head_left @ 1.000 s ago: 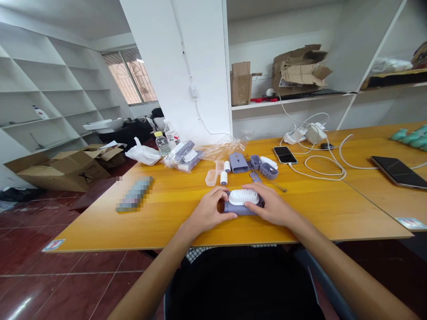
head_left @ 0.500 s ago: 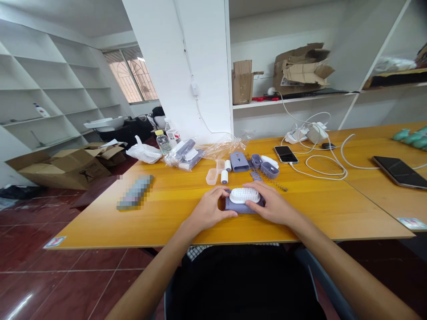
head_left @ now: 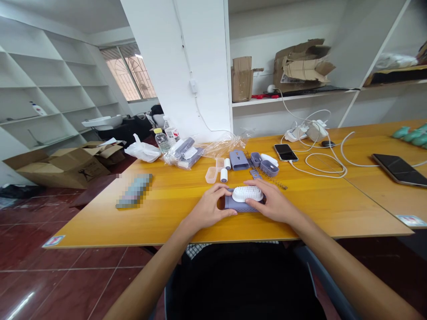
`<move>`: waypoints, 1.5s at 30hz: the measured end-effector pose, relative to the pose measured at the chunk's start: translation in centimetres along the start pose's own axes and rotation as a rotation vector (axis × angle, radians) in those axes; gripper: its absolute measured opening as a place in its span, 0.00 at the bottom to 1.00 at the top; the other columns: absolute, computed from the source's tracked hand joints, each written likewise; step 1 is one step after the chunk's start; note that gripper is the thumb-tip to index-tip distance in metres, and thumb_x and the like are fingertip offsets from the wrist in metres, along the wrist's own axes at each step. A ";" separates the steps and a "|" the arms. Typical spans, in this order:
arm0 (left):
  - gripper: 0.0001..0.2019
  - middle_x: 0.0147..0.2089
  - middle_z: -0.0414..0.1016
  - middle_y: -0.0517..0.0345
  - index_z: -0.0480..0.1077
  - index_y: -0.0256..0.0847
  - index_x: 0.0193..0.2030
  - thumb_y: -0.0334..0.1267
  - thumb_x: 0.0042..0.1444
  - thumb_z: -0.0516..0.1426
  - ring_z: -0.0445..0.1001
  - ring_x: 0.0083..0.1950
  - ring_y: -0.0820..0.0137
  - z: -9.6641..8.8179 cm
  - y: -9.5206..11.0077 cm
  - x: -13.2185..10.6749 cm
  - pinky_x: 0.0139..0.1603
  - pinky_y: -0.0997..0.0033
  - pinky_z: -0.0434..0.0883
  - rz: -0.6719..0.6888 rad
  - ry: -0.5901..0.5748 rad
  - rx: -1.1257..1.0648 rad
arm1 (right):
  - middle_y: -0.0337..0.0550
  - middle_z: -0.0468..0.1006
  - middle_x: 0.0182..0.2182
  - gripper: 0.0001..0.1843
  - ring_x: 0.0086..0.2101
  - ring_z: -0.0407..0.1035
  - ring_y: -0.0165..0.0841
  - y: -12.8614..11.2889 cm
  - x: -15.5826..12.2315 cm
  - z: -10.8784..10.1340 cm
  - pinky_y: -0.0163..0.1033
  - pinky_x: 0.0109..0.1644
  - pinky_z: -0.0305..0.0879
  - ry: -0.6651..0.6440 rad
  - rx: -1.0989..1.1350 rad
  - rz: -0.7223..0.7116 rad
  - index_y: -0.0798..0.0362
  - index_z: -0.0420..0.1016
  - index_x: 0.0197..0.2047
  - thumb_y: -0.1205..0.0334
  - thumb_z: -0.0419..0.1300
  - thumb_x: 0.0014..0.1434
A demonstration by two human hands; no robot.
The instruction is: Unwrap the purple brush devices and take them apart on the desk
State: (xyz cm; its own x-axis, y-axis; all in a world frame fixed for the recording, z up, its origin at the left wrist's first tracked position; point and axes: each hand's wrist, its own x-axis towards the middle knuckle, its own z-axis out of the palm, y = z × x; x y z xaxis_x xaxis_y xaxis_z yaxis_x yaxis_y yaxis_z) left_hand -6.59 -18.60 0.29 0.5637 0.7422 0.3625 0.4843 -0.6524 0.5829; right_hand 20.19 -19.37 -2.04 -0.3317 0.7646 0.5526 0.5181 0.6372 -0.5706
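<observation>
A grey-purple plastic case with a perforated side lies on the table in front of me. My left hand grips its left end between thumb and fingers. On top of the case is a white oval brush head with short bristles facing up. My right hand holds this brush head, thumb at its near side and fingers at the far side. Just beyond are another purple case, two white rolls, a clear pinkish box, purple oval cups and a dark coil spring.
Further back are a plastic-wrapped purple set, a white bag and bottles. On the right lie a phone on a white cable, chargers and a tablet. A blurred flat object sits at left.
The white brush head has shifted slightly to the right on the case, along with my right hand. My left hand keeps its grip, and the view has tilted a little.
</observation>
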 end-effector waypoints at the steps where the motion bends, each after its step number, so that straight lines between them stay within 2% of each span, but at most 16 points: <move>1: 0.20 0.61 0.74 0.48 0.75 0.44 0.51 0.48 0.58 0.73 0.76 0.63 0.52 0.0 0.0 0.0 0.68 0.47 0.71 -0.005 0.001 0.003 | 0.52 0.82 0.57 0.23 0.57 0.77 0.50 0.0 0.0 0.0 0.60 0.64 0.73 0.001 -0.002 -0.004 0.46 0.76 0.64 0.54 0.64 0.68; 5: 0.22 0.60 0.75 0.48 0.73 0.44 0.53 0.49 0.57 0.73 0.76 0.62 0.51 0.2 0.1 0.1 0.67 0.47 0.72 -0.030 0.009 0.031 | 0.51 0.82 0.56 0.21 0.56 0.77 0.49 0.0 0.1 0.0 0.60 0.63 0.73 0.006 -0.022 -0.026 0.45 0.75 0.64 0.55 0.64 0.69; 11: 0.31 0.63 0.76 0.49 0.69 0.46 0.64 0.48 0.57 0.73 0.77 0.61 0.51 0.7 0.3 0.2 0.65 0.48 0.74 -0.092 0.011 0.095 | 0.51 0.81 0.58 0.25 0.58 0.75 0.50 0.2 0.1 0.0 0.61 0.66 0.70 0.031 -0.071 -0.023 0.45 0.73 0.65 0.58 0.65 0.66; 16: 0.29 0.64 0.75 0.47 0.69 0.46 0.64 0.49 0.60 0.71 0.75 0.65 0.50 0.8 0.2 0.1 0.69 0.46 0.71 -0.081 0.010 0.122 | 0.52 0.81 0.57 0.23 0.58 0.76 0.51 0.5 0.1 0.1 0.62 0.65 0.70 0.053 -0.082 0.006 0.46 0.74 0.64 0.55 0.64 0.67; 24: 0.28 0.65 0.74 0.46 0.69 0.46 0.65 0.49 0.62 0.70 0.75 0.66 0.50 0.5 0.2 0.1 0.70 0.46 0.71 -0.048 -0.013 0.092 | 0.52 0.80 0.58 0.20 0.59 0.74 0.51 1.2 -0.2 -0.2 0.61 0.64 0.70 -0.007 -0.107 -0.020 0.45 0.72 0.64 0.53 0.62 0.71; 28: 0.29 0.66 0.74 0.46 0.69 0.46 0.66 0.51 0.62 0.70 0.74 0.67 0.50 0.4 0.1 0.0 0.71 0.46 0.70 -0.035 -0.024 0.089 | 0.51 0.80 0.57 0.20 0.58 0.74 0.51 1.1 -0.2 -0.2 0.60 0.64 0.71 0.036 -0.110 -0.003 0.45 0.72 0.63 0.54 0.61 0.71; 32: 0.30 0.65 0.74 0.45 0.70 0.45 0.66 0.51 0.62 0.70 0.74 0.66 0.50 0.4 0.1 0.1 0.71 0.45 0.70 -0.026 -0.030 0.085 | 0.50 0.83 0.51 0.15 0.53 0.77 0.50 0.6 0.2 -0.1 0.59 0.60 0.73 0.101 -0.086 -0.050 0.45 0.76 0.58 0.56 0.63 0.69; 37: 0.29 0.64 0.75 0.46 0.70 0.45 0.66 0.50 0.61 0.70 0.75 0.64 0.50 0.5 0.4 0.3 0.69 0.47 0.72 -0.050 -0.036 0.090 | 0.47 0.85 0.44 0.07 0.46 0.78 0.47 0.2 0.7 -0.5 0.56 0.56 0.73 0.110 -0.015 -0.131 0.45 0.82 0.49 0.60 0.64 0.69; 43: 0.32 0.66 0.74 0.45 0.68 0.44 0.68 0.50 0.61 0.70 0.74 0.67 0.49 0.8 0.3 0.3 0.71 0.46 0.70 -0.063 -0.014 0.145 | 0.47 0.86 0.43 0.06 0.47 0.78 0.48 0.8 0.8 -0.1 0.57 0.54 0.72 0.177 -0.081 -0.026 0.47 0.82 0.46 0.60 0.65 0.68; 45: 0.34 0.67 0.74 0.45 0.67 0.45 0.68 0.51 0.60 0.71 0.74 0.68 0.48 0.9 0.2 0.3 0.70 0.46 0.71 -0.086 0.000 0.166 | 0.48 0.86 0.44 0.05 0.48 0.78 0.49 0.8 0.8 0.0 0.57 0.54 0.72 0.186 -0.072 -0.034 0.47 0.82 0.46 0.60 0.65 0.68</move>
State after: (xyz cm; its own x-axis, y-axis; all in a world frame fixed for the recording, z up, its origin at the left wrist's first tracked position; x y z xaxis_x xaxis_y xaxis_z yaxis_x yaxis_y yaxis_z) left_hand -5.71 -18.67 -0.14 0.5154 0.7962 0.3169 0.6344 -0.6031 0.4835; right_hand 20.33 -18.25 -2.13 -0.2016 0.7076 0.6773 0.5664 0.6483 -0.5087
